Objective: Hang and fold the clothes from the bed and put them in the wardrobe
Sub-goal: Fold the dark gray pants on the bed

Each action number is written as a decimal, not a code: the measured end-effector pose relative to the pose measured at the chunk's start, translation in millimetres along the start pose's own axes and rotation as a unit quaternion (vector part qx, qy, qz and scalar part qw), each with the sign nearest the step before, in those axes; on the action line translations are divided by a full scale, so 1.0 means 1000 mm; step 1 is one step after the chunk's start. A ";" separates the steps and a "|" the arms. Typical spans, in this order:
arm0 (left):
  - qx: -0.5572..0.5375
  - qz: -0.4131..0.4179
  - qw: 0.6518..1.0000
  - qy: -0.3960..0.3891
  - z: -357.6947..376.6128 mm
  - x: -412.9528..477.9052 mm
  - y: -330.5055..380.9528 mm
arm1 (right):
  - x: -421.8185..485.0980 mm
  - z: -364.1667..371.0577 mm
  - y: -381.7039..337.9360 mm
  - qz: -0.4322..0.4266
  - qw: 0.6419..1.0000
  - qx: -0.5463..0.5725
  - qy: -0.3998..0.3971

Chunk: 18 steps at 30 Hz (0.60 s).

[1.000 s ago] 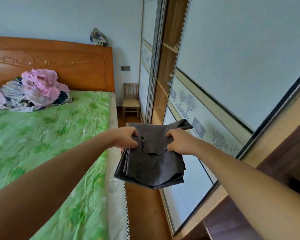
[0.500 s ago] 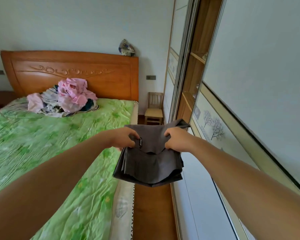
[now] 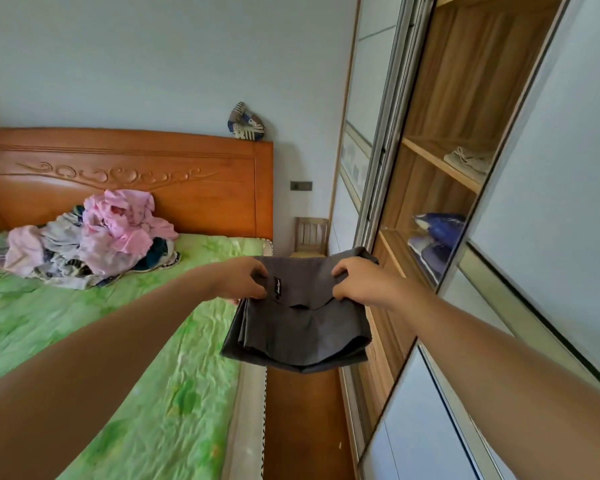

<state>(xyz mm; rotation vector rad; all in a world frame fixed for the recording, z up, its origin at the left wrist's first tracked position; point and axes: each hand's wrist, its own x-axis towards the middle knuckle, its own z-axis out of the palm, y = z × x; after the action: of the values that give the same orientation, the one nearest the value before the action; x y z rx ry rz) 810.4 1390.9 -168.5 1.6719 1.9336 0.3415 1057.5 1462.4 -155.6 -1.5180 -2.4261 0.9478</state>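
Garment [image 3: 298, 327] label [image 3: 277, 287] seemingly illegible

Folded grey garment [image 3: 302, 323], held in the air by its top edge, hangs over the bed's [image 3: 153, 375] right edge. Crumpled clothes pile [image 3: 94, 237] lies at the bed's head. Wardrobe [image 3: 465, 98] stands open.

Head-height view, seemingly forward-down, beside wardrobe [image 3: 440, 161]

The view was raised and turned toward the wardrobe [image 3: 440, 161], so its open shelves were brought into sight. The folded grey garment [image 3: 302, 323] was carried nearer the wardrobe, beyond the bed [image 3: 118, 341] edge.
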 end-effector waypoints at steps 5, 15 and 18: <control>0.000 0.022 0.999 0.025 -0.072 0.086 0.006 | 0.085 -0.062 -0.029 -0.019 0.999 -0.001 0.036; -0.036 0.051 0.995 0.083 -0.184 0.225 0.058 | 0.213 -0.188 -0.052 -0.059 0.991 0.018 0.120; -0.042 0.063 0.993 0.088 -0.211 0.263 0.085 | 0.246 -0.229 -0.055 -0.050 0.991 0.000 0.127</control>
<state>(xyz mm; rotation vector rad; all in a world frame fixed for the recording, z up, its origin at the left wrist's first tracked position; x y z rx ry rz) 744.7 1695.9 -15.7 1.7635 1.9122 0.6305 990.8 1755.4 5.5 -1.4062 -2.2958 0.6873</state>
